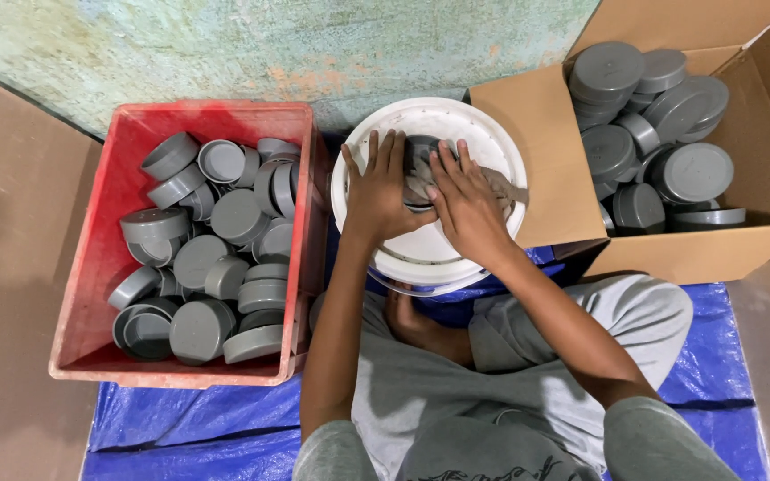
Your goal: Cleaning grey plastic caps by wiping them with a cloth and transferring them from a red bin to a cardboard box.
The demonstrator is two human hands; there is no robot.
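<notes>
One camera only, worn on the person's head, looked almost straight down over the lap and crossed legs. It sat close: the left hand (380, 191) and right hand (465, 205) met near the frame's centre on a white bucket (492, 142). A red crate (91, 267) filled the left side, a carton (536, 151) the right (its far edge cut off).

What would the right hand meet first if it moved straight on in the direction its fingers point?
Probably the round grey plastic cap under the right hand's fingertips; beyond it, the white bucket's rim.
</notes>
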